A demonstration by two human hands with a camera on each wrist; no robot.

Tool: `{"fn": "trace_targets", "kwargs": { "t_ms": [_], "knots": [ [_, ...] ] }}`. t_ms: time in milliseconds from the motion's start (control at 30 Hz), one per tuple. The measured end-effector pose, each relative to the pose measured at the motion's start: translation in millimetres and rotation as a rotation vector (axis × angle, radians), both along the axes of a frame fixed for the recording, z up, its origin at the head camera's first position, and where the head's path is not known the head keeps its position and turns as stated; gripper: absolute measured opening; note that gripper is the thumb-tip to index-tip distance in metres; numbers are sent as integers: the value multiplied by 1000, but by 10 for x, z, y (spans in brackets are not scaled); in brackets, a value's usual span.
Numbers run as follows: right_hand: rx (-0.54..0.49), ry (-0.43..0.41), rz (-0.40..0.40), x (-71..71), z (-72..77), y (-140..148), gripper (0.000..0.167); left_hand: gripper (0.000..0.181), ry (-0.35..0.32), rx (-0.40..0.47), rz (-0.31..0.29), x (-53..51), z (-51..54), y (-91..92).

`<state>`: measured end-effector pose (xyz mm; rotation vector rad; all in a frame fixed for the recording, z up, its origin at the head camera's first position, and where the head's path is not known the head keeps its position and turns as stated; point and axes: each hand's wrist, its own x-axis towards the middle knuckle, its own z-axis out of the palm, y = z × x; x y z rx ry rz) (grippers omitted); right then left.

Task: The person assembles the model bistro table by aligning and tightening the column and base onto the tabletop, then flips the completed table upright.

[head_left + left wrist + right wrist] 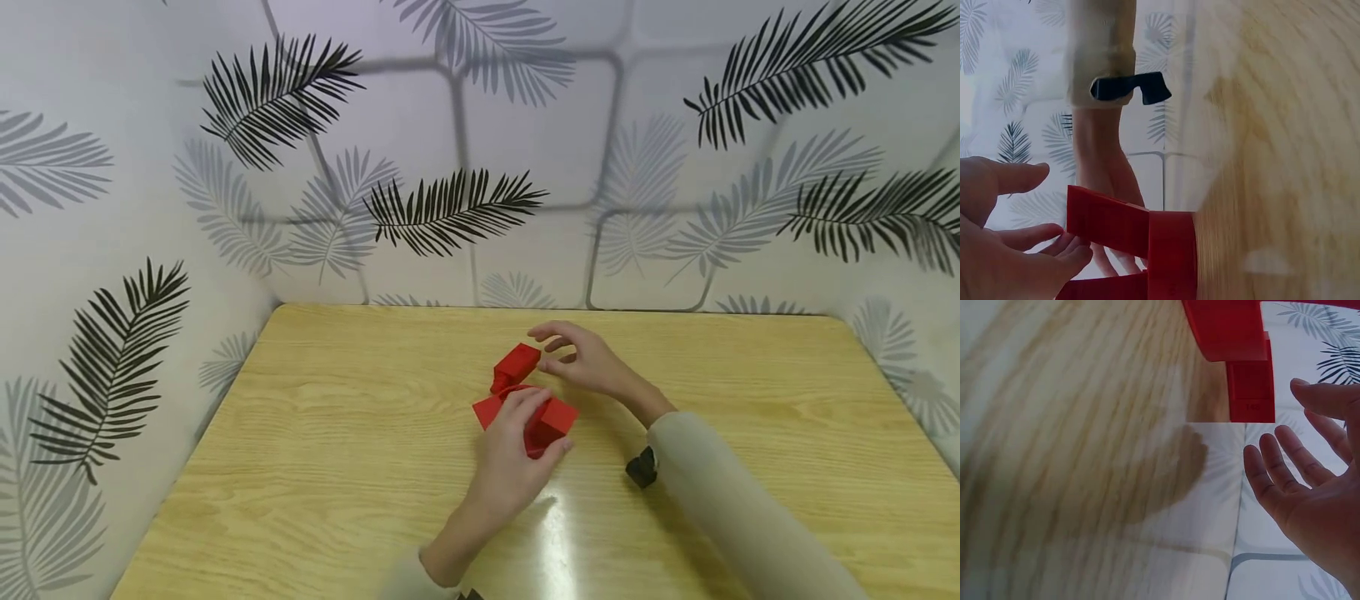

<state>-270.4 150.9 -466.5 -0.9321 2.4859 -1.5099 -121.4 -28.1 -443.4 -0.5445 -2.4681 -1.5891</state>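
A red piece with upright slabs on a ring-like base (557, 417) stands on the wooden table. Behind it lies a smaller red block (517, 363) with a narrower end towards the piece. My left hand (504, 467) arches over the piece and partly hides it. In the left wrist view, its fingers (1038, 240) are at one slab (1110, 222), while the thumb stays apart. My right hand (588, 362) hovers beside the block, fingers loosely bent and holding nothing. The right wrist view shows a gap between that hand (1316, 500) and the red block (1250, 394).
The light wooden table (337, 433) extends to both sides of the hands. Pale walls with a feather-like leaf pattern (457, 208) enclose its back and sides. A dark wrist mount (642, 468) projects from the right sleeve (720, 483).
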Motion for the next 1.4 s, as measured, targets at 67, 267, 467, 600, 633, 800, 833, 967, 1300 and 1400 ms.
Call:
{"fn": "trace_targets", "kwargs": {
  "t_ms": [67,267,467,600,633,800,833,967,1300,1400],
  "knots": [
    [12,-10,14,-45,-34,-10,47,53,10,-21,-4,3,-25,39],
    [79,-39,56,-143,-107,-29,50,54,31,-98,24,-11,-87,109],
    [162,-22,65,-200,-139,-26,43,50,35,-129,55,-32,-99,125],
    [168,-17,33,-199,-141,1,36,48,38,-119,48,-51,-97,108],
    [162,-21,25,-195,-141,8,35,47,39,-114,43,-56,-97,98],
    [115,-42,-18,-161,-149,72,35,46,-12,-74,-1,-66,-100,17],
    [97,-54,-28,-148,-144,89,35,46,-26,-70,-10,-68,-102,-6],
    [7,-78,-80,-76,-97,166,35,46,-85,-54,-52,-87,-98,-111],
    [-118,-39,-182,253,138,382,40,46,-145,25,-183,-185,-93,-358],
    [-132,-19,-194,412,203,467,40,47,-200,67,-222,-198,-87,-385]
  ]
}}
